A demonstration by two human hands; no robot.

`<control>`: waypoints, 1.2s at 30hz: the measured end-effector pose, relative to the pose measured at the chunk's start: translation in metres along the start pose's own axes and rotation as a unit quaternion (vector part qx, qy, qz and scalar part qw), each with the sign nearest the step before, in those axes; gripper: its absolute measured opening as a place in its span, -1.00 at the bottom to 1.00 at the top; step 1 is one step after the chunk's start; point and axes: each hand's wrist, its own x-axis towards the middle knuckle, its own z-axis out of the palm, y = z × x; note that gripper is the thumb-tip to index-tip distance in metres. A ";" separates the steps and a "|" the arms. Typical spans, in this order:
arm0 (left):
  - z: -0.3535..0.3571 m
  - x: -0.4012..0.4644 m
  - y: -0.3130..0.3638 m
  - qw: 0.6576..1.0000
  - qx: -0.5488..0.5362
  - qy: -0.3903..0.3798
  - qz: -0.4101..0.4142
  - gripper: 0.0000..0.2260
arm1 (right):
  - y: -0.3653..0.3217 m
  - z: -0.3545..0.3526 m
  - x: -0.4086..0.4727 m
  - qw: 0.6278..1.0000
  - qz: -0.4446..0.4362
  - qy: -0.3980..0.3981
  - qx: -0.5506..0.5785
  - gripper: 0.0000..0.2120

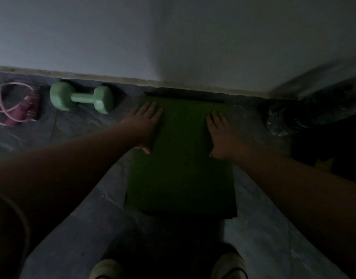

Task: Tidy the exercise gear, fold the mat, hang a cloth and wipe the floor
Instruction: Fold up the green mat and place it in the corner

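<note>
A dark green folded mat [181, 168] lies flat on the grey floor, its far edge close to the wall. My left hand [145, 125] presses on the mat's far left edge with straight fingers, the thumb at the side. My right hand [221, 133] lies flat on the mat's far right part, fingers straight. A mint green dumbbell [81, 97] rests on the floor by the wall, left of the mat. A pink skipping rope [14, 103] with dark handles lies at the far left.
The white wall and its pale skirting [173, 83] run across just behind the mat. A dark bulky object [305, 115] sits in the right corner. My two shoes [227, 266] stand at the bottom edge. The room is dim.
</note>
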 end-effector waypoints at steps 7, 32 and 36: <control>0.050 -0.055 0.029 0.997 -0.053 0.012 0.052 -0.27 | -0.008 0.048 -0.078 0.996 -0.079 0.026 -0.036 -0.26; 0.067 -0.130 0.069 0.997 -0.034 -0.061 0.026 -0.11 | -0.027 0.046 -0.143 0.995 -0.093 -0.036 -0.003 -0.35; 0.020 -0.197 0.069 0.988 -0.135 -0.065 -0.038 -0.29 | -0.054 -0.012 -0.188 0.994 -0.087 -0.048 0.037 -0.36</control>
